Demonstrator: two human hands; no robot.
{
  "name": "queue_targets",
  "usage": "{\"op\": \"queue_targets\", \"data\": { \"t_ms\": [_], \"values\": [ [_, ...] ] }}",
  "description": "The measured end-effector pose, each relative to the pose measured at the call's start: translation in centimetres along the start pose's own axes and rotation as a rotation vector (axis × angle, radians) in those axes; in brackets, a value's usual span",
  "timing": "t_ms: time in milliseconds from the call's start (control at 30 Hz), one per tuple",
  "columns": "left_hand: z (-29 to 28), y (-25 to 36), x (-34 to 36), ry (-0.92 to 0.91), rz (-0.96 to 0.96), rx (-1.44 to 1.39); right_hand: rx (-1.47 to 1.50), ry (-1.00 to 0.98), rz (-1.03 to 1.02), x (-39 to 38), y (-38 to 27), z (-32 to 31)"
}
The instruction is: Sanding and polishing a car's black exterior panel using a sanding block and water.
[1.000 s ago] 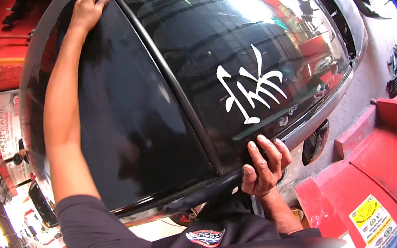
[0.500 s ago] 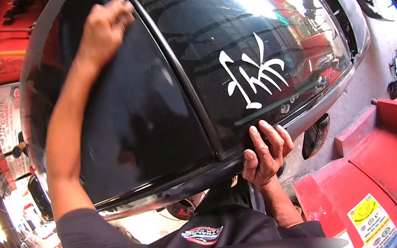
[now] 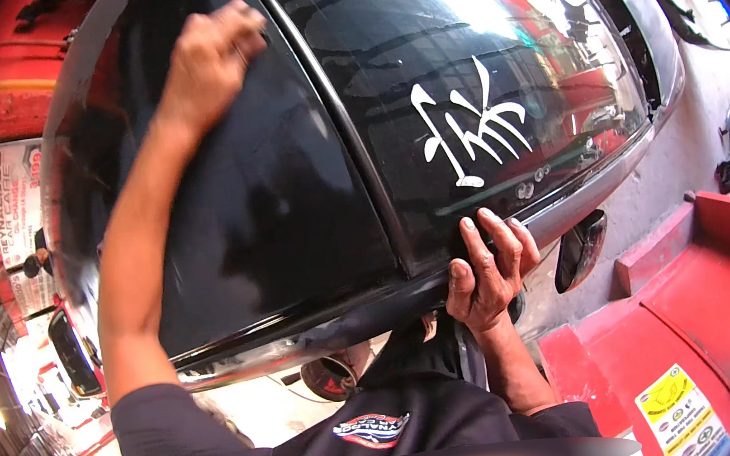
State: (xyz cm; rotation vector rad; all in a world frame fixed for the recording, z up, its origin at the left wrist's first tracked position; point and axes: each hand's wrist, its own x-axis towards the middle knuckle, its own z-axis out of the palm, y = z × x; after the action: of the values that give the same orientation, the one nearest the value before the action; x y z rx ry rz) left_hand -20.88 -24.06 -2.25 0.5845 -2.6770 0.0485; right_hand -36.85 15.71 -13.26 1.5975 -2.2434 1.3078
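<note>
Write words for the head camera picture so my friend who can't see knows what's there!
A person's left hand, blurry and curled, is at a shiny black car panel, while the right hand rests at the car's edge. Next to the panel is a dark window with a white symbol on it.
</note>
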Motion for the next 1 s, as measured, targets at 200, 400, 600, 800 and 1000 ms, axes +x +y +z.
{"op": "queue_targets", "data": {
  "t_ms": [200, 400, 600, 800, 1000],
  "values": [
    [-0.4, -11.5, 2.4, -0.032, -0.305, 0.258, 0.035, -0.022, -0.040, -0.1, -0.6, -0.3],
    [-3.0, 5.9, -6.1, -0.061, -0.101, -0.042, -0.019, -0.007, 0.013, -0.2, 0.0, 0.0],
    [-0.2, -7.2, 0.8, 0.020, -0.151, 0.064, -0.030, -0.057, -0.008, -0.4, -0.1, -0.6],
    [3.2, -22.5, 9.3, 0.089, -0.403, 0.236, -0.010, -0.086, -0.008, -0.6, 0.0, -0.5],
    [4.7, -16.0, 4.7, 0.011, -0.125, 0.189, -0.064, -0.095, -0.007, -0.4, 0.0, -0.4]
  ]
}}
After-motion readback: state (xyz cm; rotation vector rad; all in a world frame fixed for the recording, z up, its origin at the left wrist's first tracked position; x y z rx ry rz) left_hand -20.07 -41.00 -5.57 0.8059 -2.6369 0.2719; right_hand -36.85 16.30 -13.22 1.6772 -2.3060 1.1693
